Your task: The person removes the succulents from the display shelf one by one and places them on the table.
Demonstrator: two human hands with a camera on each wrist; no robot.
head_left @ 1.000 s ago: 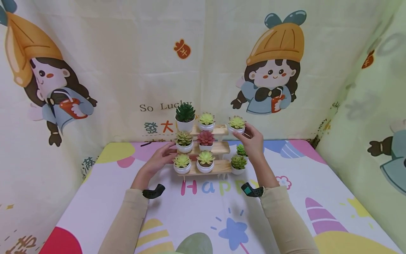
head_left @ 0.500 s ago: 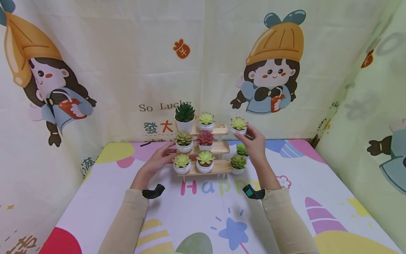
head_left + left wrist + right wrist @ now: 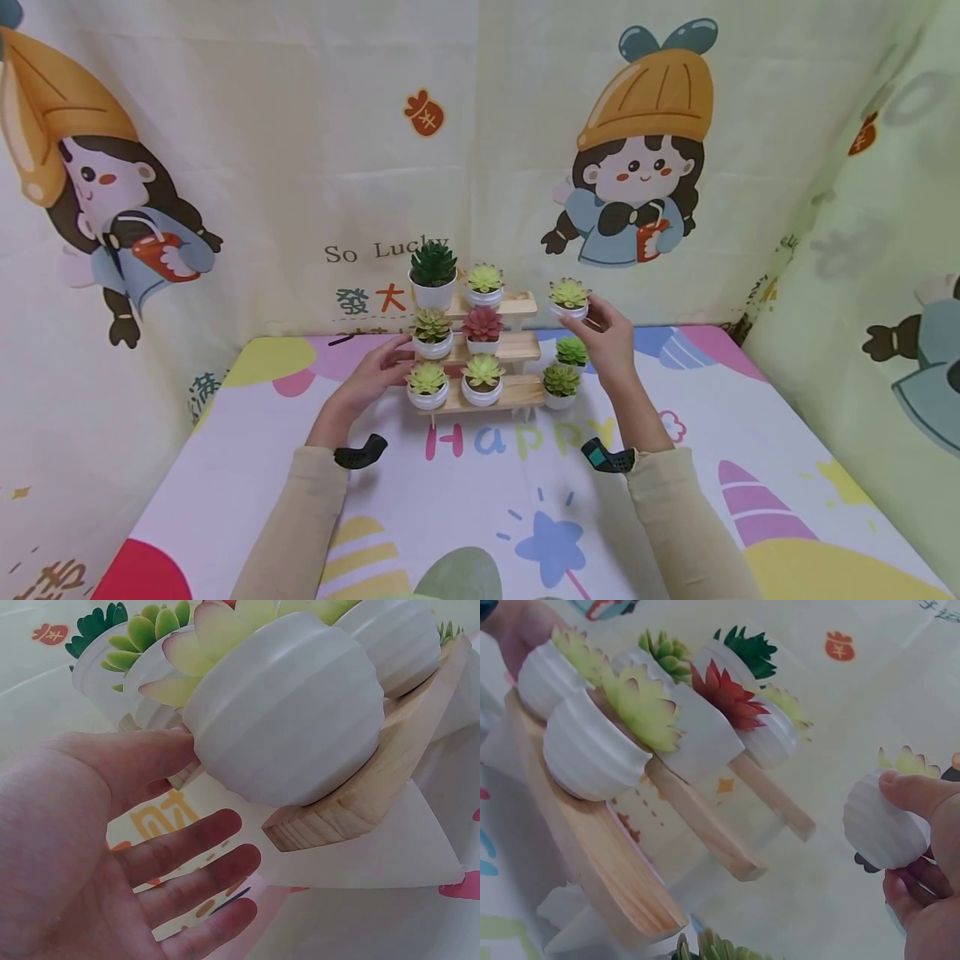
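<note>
My right hand (image 3: 611, 337) pinches a small potted succulent (image 3: 569, 298) with yellow-green leaves and a ribbed white pot. It is in the air, just right of the top shelf and apart from it. A three-tier wooden stand (image 3: 522, 389) bears several potted succulents: a dark green one (image 3: 432, 271) at top left, a red one (image 3: 483, 325) on the middle tier, pale green ones elsewhere. At the stand's left side rests my left hand (image 3: 369, 382). In the left wrist view its fingers (image 3: 199, 844) are spread, and the thumb reaches beside a front white pot (image 3: 289, 712).
Two green potted succulents stand on the table right of the stand, one in front (image 3: 561, 386) and one behind (image 3: 572, 353). A printed cloth (image 3: 480, 500) covers the table. Behind hangs a patterned curtain (image 3: 300, 167), close to the back edge.
My right hand has drawn the potted succulent slightly to the right, away from the top shelf. The left hand stays beside the stand. The head view has shifted a little.
</note>
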